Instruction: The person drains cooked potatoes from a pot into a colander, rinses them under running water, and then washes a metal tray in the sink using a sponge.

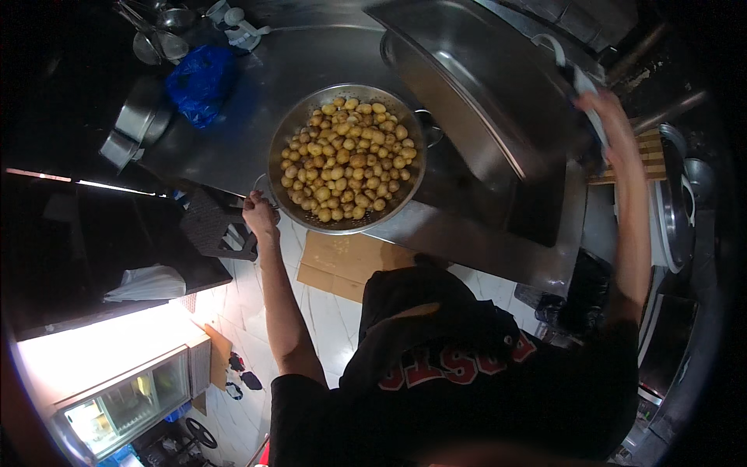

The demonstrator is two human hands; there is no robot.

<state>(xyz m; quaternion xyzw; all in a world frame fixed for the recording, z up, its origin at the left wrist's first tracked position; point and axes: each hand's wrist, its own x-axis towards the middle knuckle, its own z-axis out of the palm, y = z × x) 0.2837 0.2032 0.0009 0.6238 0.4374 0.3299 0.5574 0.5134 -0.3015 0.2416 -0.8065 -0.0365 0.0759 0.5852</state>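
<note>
A wide perforated steel colander (276, 134) heaped with small yellowish potatoes (344, 160) rests on the steel counter, its near edge reaching past the counter's front. My left hand (261, 215) is closed on the loop handle at the colander's left side. At the right, my right hand (607, 119) is blurred against a white, strap-like piece (589, 108) that I cannot identify. Close by, between that hand and the colander, a large deep rectangular steel pan (443, 111) stands tilted. Whether my right fingers grip anything is unclear.
A blue plastic bag (201, 84) and steel containers (133, 125) lie left on the steel counter (309, 58). A dark recess (534, 204) sits below the tilted pan. Cardboard (338, 265) covers part of the floor. A dark plastic crate (210, 225) is beside my left hand.
</note>
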